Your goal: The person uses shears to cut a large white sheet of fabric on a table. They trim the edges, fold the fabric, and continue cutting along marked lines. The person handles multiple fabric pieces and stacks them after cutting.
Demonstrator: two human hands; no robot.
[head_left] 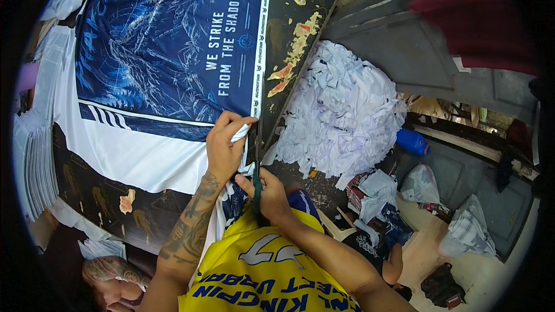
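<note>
From my seat at the far end of the link, what worries me most is the cut line. The long dark scissors with green handles point(258, 188) point up the frame, close along the narrow white printed strip point(263, 40) that edges the dark-blue printed fabric panel point(156, 52). If the cloth slips or puckers, I judge the blades could stray into the blue print. The loose white cloth point(150, 162) spreading out below the panel could also be nicked if it gets caught underneath.

I worry about fingers too: the left hand point(225, 138) sits just beside the blades near the centre of the frame, so a careless shift could bring a fingertip into their path. Its fingers are pinched together on a small white fold of cloth point(240, 133) at the panel's lower right corner; I cannot tell whether that fold belongs to the panel.

The panel lies flat in the upper left, stretching up and left from the left hand. It is well above the right hand point(272, 199), which I see wrapped around the green handles at lower centre. I cannot tell how far the blades are parted.
</note>
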